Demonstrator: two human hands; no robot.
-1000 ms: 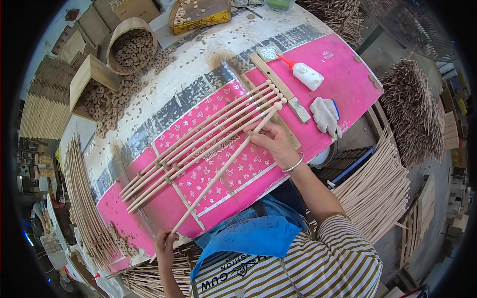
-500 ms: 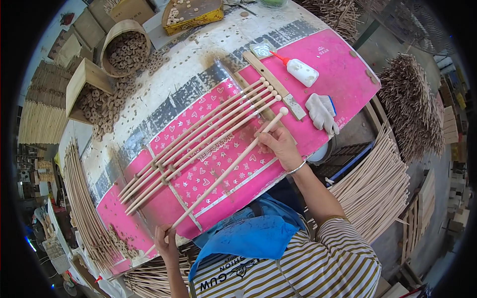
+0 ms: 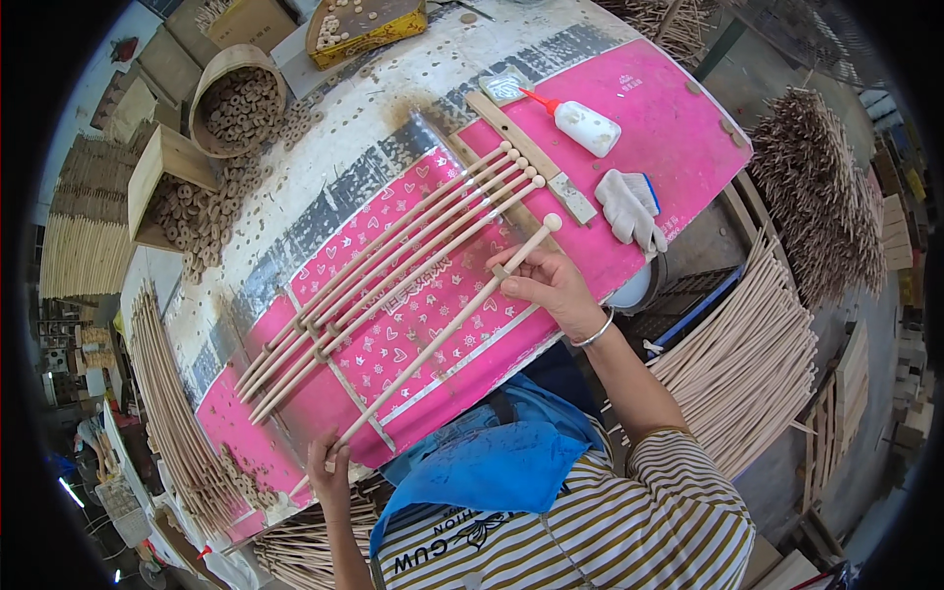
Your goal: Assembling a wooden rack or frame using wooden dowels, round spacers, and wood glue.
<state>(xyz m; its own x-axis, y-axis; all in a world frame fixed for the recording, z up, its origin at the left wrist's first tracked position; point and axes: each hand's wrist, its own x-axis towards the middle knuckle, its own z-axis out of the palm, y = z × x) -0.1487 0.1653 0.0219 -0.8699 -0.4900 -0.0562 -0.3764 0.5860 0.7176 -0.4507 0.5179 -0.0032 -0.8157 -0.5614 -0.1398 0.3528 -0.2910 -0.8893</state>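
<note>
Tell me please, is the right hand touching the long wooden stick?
Touching: the head view shows the right hand with fingers wrapped around the long wooden stick near its knobbed end.

One long pale wooden stick (image 3: 442, 334) with a round knob at its upper end is lying diagonally over the pink patterned table cover (image 3: 678, 147), its knobbed end pointing toward the cover's upper right and its plain end reaching past the cover's lower left edge. It is being held near both ends, lifted slightly or resting; which cannot be told. Five matching knobbed sticks (image 3: 393, 265) are lying side by side on the cover just up-left of it, roughly parallel, knobs lined up at the upper right. They are fanning slightly apart toward the knobs and crossing a thin wooden slat (image 3: 334, 369) near their lower ends.
</note>
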